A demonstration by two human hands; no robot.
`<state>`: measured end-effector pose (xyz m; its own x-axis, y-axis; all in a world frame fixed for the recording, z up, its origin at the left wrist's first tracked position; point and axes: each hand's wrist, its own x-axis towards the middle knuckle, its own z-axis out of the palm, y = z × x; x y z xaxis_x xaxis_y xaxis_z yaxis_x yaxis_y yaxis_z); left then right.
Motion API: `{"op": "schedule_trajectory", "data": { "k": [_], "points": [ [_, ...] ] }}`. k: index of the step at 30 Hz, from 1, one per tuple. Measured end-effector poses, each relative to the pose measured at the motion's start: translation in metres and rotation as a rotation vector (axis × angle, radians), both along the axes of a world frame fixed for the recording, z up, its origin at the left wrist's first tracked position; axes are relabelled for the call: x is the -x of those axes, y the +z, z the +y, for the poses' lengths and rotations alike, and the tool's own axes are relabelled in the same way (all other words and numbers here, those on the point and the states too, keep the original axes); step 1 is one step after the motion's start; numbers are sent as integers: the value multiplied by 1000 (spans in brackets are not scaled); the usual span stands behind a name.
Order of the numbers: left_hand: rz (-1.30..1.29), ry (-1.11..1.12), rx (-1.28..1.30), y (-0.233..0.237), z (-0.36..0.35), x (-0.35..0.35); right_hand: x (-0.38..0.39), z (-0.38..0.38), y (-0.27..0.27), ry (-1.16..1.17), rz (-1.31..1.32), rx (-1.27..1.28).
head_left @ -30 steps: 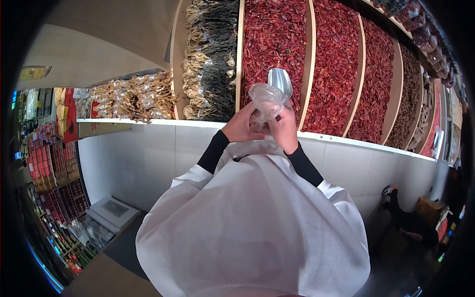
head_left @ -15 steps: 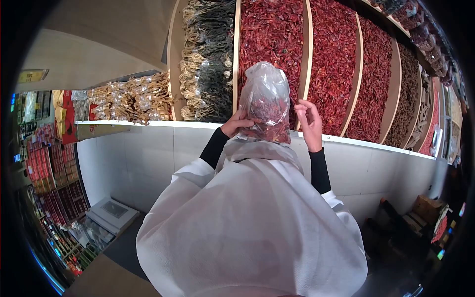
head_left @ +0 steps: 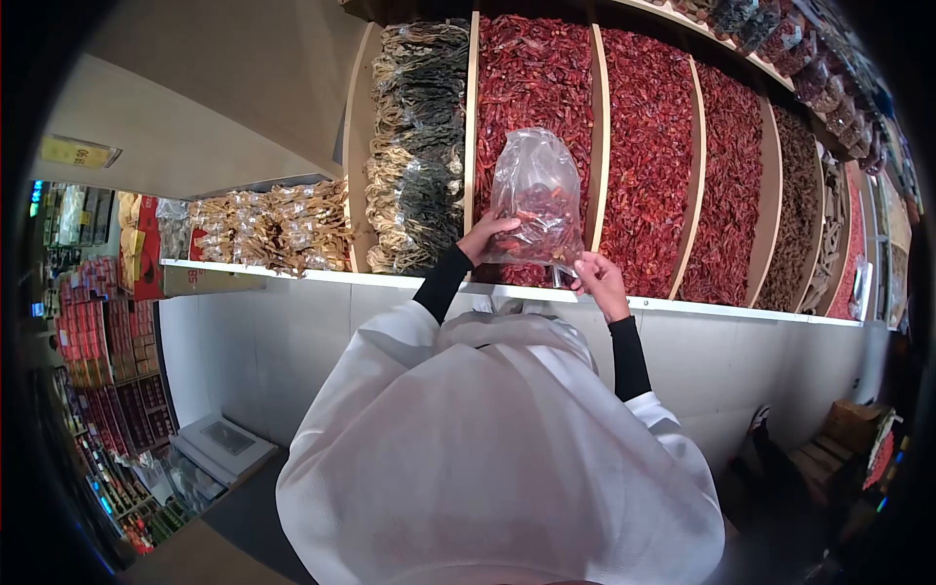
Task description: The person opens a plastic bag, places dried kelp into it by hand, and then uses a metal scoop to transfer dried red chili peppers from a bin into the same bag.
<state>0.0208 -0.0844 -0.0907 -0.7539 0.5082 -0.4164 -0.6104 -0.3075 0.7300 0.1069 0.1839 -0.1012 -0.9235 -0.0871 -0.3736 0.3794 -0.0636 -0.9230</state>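
A clear plastic bag, partly filled with dried red chilies, is held upright above the front edge of the chili bin. My left hand grips its lower left side, the thumb lying across the front. At the lower right corner my right hand has its fingers drawn together on a small piece of the bag's plastic. Behind the bag lie loose dried red chilies between wooden dividers. The bag hides part of them.
More bins of dried red chilies run to the right, then a bin of brown dried goods. Bundled dried vegetables lie to the left. A white front ledge borders the bins. Bagged goods hang along the upper right.
The bag has shifted slightly right and tilts less toward me. My right hand has come down from beside the bag, and its raised fingers have closed on the bag's lower corner.
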Motion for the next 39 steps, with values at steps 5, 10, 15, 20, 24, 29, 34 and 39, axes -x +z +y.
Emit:
{"op": "schedule_trajectory", "data": {
  "k": [5, 10, 15, 20, 24, 29, 34, 39],
  "points": [
    [4, -6, -46, -23, 5, 10, 2, 6, 1, -10, -28, -34],
    [-31, -9, -53, -24, 11, 9, 3, 12, -10, -8, -113, -45],
    [-104, -19, -138, -18, 17, 15, 11, 6, 3, -24, -115, -56],
    [-190, 90, -250, -8, 13, 11, 22, 0, -9, -142, -23, -15],
    [-240, 89, -329, -26, 6, -1, 25, 1, -17, -222, -65, 23],
    [-313, -14, -297, -39, -7, -18, 25, 1, -18, -259, -136, 123],
    [-385, -70, -35, -18, -12, -19, 33, 4, -14, -250, -143, 166],
    [-125, -5, 155, -24, -20, 1, 60, 7, 12, -190, -67, 196]
  ]
}}
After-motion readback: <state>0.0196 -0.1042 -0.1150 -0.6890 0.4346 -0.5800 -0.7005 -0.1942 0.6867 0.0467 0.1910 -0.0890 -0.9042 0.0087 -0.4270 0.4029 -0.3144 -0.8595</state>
